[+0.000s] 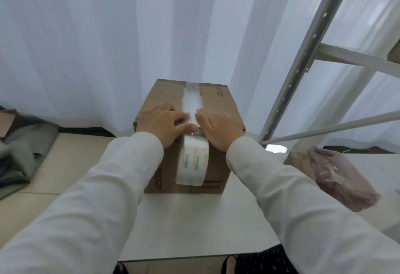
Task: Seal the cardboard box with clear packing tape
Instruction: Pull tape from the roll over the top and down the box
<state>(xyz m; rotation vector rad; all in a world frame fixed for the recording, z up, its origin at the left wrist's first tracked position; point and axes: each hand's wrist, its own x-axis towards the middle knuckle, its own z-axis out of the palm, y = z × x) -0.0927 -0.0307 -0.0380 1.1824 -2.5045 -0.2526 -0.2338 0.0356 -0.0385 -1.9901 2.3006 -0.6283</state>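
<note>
Palms of left hand (161,122) and right hand (218,127) press flat, grip open, on box (218,102) tape (191,100).

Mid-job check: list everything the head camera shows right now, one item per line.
cardboard box: one, brown, on the white table, centre
tape strip: one, clear, along the box's top seam
tape roll: one, clear with a printed core, hanging against the box's near side
table: one, white, under the box
wrapped package: one, pinkish, at the table's right
shelf frame: one, grey metal, right
curtain: white, behind
left hand: flat on the box top
right hand: flat on the box top
</note>
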